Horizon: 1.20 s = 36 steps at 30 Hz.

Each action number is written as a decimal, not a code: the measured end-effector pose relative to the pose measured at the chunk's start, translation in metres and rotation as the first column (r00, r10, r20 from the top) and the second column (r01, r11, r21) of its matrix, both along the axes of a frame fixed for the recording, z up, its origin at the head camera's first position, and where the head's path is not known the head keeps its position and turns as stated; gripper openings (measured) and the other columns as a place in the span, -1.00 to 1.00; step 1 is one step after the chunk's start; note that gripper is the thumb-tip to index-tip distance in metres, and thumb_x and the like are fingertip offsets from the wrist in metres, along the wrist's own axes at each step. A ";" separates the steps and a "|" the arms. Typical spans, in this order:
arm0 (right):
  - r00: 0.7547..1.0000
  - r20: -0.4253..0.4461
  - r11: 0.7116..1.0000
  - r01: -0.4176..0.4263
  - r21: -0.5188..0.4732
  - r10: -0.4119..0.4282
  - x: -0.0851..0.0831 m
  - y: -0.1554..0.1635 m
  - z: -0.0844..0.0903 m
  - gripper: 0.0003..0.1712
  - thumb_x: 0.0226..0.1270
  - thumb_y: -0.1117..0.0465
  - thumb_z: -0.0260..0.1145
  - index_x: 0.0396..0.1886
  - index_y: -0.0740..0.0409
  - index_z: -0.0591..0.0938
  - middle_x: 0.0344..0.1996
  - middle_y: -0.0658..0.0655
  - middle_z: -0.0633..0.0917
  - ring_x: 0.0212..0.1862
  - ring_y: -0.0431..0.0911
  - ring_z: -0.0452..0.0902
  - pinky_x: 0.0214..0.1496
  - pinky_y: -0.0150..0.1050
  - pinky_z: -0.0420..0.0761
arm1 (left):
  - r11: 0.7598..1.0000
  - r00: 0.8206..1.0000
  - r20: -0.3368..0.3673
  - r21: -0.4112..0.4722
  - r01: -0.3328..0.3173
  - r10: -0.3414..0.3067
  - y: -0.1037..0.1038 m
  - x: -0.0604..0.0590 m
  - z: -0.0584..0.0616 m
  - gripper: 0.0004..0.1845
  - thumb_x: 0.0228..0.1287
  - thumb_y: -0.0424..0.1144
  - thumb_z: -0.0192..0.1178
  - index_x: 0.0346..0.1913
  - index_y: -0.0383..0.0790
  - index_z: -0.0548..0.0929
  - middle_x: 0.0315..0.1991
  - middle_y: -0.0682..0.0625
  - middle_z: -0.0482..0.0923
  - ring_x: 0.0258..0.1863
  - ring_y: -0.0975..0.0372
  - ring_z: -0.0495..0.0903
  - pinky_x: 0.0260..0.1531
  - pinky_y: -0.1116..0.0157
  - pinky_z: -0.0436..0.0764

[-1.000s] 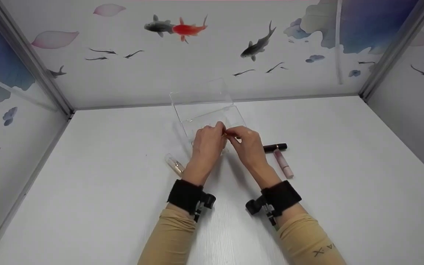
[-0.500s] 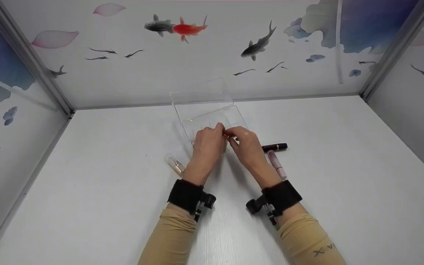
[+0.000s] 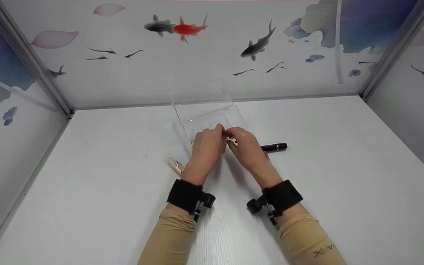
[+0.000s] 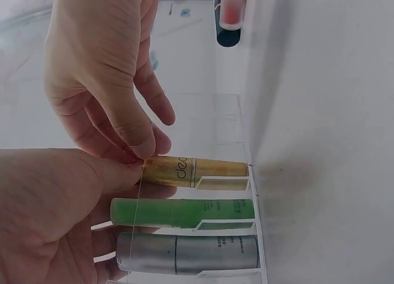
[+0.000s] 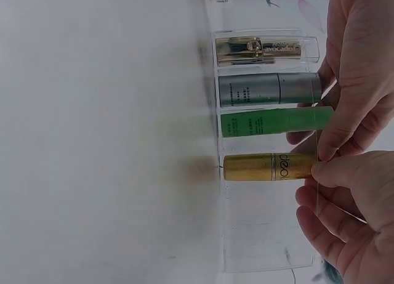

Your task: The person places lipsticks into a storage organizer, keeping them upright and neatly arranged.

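Now both hands: left hand (image 3: pixel 207 143) & right hand (image 3: pixel 244 144) pinch gold tube (image 5: pixel 271 166).

gold tube (image 5: pixel 271 166) — partial lettering "deo"

Slots right of gold tube (image 5: pixel 265 166) free; left filled.

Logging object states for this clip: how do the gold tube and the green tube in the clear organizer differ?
The gold tube is shiny metallic with lettering near its end, and fingertips of both hands pinch that end; the green tube is matte and lies untouched in the next slot. The gold tube looks shorter than the green tube. Both lie parallel in the clear organizer.
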State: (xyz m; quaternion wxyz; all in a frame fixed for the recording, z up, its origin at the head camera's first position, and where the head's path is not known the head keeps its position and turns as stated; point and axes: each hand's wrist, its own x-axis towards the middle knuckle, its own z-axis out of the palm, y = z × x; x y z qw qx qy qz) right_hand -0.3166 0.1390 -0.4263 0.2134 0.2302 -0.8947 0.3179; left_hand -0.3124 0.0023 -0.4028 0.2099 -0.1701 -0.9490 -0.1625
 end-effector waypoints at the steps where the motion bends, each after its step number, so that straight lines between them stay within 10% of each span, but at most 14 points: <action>1: 1.000 0.002 1.000 -0.002 0.002 0.002 0.000 0.000 0.000 -0.77 0.28 0.47 0.33 -0.07 0.28 0.66 -0.11 0.24 0.75 -0.03 0.09 0.70 0.03 -0.07 0.68 | 1.000 1.000 0.005 0.003 -0.003 0.003 0.000 0.000 0.001 -0.88 0.43 -0.25 0.17 -0.20 -0.26 0.61 -0.42 -0.15 0.73 -0.41 -0.07 0.72 -0.36 0.03 0.66; 36: 0.987 0.159 0.991 -0.029 0.129 0.008 0.018 0.033 0.021 -0.63 0.38 0.26 0.32 0.14 0.29 0.63 0.11 0.28 0.69 0.25 0.19 0.55 0.34 0.10 0.49 | 1.000 0.997 0.078 0.013 -0.018 0.017 0.001 0.016 0.010 -0.81 0.39 -0.27 0.22 0.01 -0.14 0.68 0.01 -0.04 0.73 0.06 0.05 0.68 0.11 0.09 0.61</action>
